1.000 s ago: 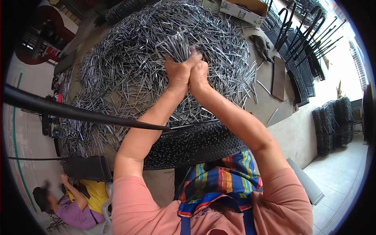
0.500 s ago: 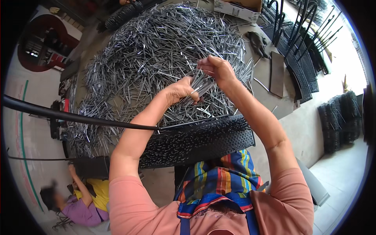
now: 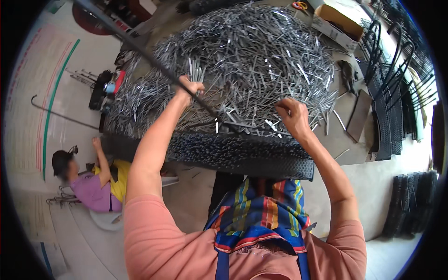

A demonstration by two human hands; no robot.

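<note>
A big heap of thin silvery metal strips [image 3: 242, 51] covers the worktable. Upright in my left hand [image 3: 188, 88], at the heap's left side, is a small bundle of metal strips [image 3: 196, 73], the fingers wrapped round it. My right hand [image 3: 294, 115] hovers over the near right edge of the heap with its fingers curled together; whatever is between them is too small or hidden to name. Along the table's front edge, between my arms, lies a black perforated panel [image 3: 238, 151] with many short dark ends standing out of it. A long black rod [image 3: 149, 58] crosses above my left wrist.
At the far right stands an open cardboard box [image 3: 338, 28], with orange-handled scissors [image 3: 299, 5] near it. A dark glove [image 3: 346, 77] and a brown board [image 3: 359, 115] lie at right, beside black mesh racks [image 3: 387, 102]. Another person [image 3: 95, 182] sits at lower left.
My hands have moved apart: the left went left and away with the strips, the right moved right and nearer me. The view has shifted, and the rod now slants more steeply.
</note>
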